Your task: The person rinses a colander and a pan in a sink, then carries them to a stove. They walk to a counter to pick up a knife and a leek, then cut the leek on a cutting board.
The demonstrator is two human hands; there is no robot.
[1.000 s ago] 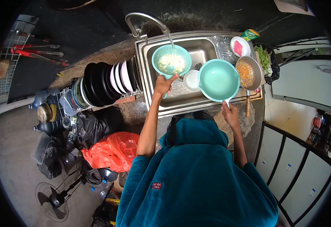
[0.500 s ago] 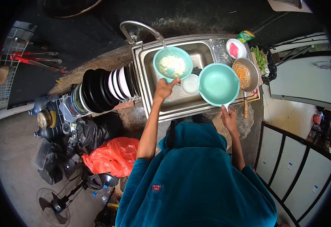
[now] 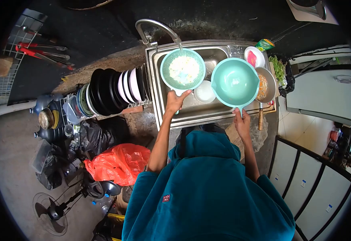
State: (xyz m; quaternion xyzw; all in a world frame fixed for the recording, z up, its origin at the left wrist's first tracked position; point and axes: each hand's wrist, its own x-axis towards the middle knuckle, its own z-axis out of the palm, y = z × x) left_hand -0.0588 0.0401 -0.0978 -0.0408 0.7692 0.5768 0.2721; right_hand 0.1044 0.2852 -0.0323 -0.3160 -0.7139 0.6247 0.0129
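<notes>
My left hand (image 3: 174,102) grips the handle of a turquoise colander (image 3: 167,82), which hangs over the sink just below the faucet mouth. Pale, finely chopped food (image 3: 184,68) lies inside it. In my right hand (image 3: 242,121) is the handle of a turquoise bowl (image 3: 235,82) with a pouring lip; nothing but a little shine or wetness shows on its bottom. The bowl hovers over the sink's right part and hides some of a saucepan. Between the two vessels, a small white bowl (image 3: 204,91) sits low in the sink.
The faucet (image 3: 159,25) arches over the steel sink (image 3: 159,108). To the right stand the saucepan (image 3: 268,86) with orange and pale shreds, a white dish (image 3: 259,54) with something pink, and green leaves (image 3: 279,70). Plates and black pans (image 3: 103,93) fill a rack at left.
The colander has come up slightly, closer to the faucet mouth. The turquoise bowl has also risen and now covers more of the saucepan. The whole view has shifted a little.
</notes>
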